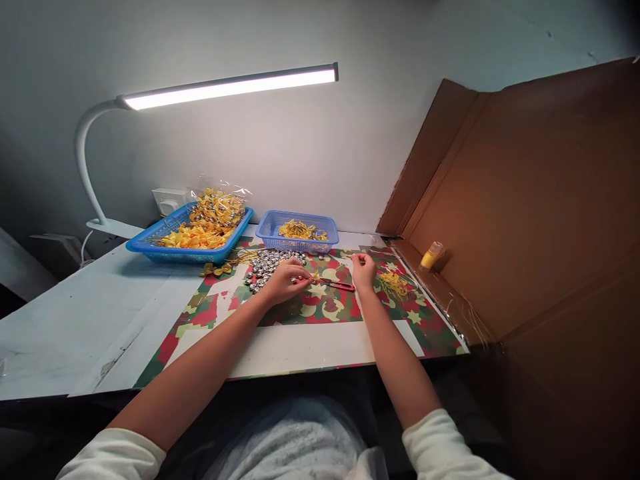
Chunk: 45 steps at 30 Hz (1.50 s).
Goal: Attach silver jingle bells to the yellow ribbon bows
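Observation:
My left hand (289, 280) is closed in a pinch just right of a pile of silver bell-like beads (270, 265). A small yellow piece (315, 275) shows at its fingertips, too small to name. To the right, my right hand (365, 271) is raised slightly with thumb and fingers pressed together; what they hold, if anything, cannot be made out. Between the hands a slim red-handled tool (337, 285) lies on the patterned sheet (320, 310). A tangle of thin yellow strands (393, 285) rests beside my right wrist.
A blue basket (175, 255) with yellow petal-like pieces stands at the back left, a smaller blue basket (297, 241) beside it. A lit lamp (230, 88) hangs above. Cardboard (540, 200) walls the right side, near a yellow-filled bottle (431, 255).

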Each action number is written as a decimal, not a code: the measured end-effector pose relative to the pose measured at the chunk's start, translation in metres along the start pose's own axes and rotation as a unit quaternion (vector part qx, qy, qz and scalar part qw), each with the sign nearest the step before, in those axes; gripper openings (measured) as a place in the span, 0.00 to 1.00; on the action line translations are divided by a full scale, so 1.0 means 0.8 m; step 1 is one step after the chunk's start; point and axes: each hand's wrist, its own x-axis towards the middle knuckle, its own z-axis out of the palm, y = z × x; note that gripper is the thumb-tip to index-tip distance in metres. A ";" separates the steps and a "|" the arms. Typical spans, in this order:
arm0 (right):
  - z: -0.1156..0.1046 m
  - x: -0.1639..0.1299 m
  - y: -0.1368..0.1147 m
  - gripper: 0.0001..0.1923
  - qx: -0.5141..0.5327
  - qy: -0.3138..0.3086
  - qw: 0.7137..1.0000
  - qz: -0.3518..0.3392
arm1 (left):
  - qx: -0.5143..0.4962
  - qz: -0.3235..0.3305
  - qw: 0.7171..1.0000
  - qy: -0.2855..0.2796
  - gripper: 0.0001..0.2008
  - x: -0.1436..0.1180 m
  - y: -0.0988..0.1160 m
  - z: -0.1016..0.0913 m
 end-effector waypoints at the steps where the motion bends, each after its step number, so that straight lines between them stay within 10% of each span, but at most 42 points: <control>1: 0.000 0.000 -0.001 0.14 0.004 -0.003 1.000 0.000 | -0.006 -0.024 0.999 0.025 0.09 0.000 -0.001 0.001; 12: -0.001 0.003 -0.023 0.15 0.097 -0.056 0.993 -0.038 | 0.021 -0.148 0.982 0.119 0.09 0.023 -0.015 0.002; 26: -0.027 0.037 -0.080 0.14 0.131 -0.304 0.942 -0.058 | 0.168 -0.148 0.975 -0.005 0.09 0.053 -0.024 -0.012; 35: -0.004 0.072 -0.098 0.14 0.178 -0.330 0.925 -0.060 | 0.157 -0.128 0.978 -0.054 0.00 0.056 -0.031 -0.020; 45: 0.021 0.080 -0.107 0.12 0.164 -0.364 0.916 -0.046 | 0.019 -0.115 0.983 -0.141 0.16 0.068 -0.034 -0.047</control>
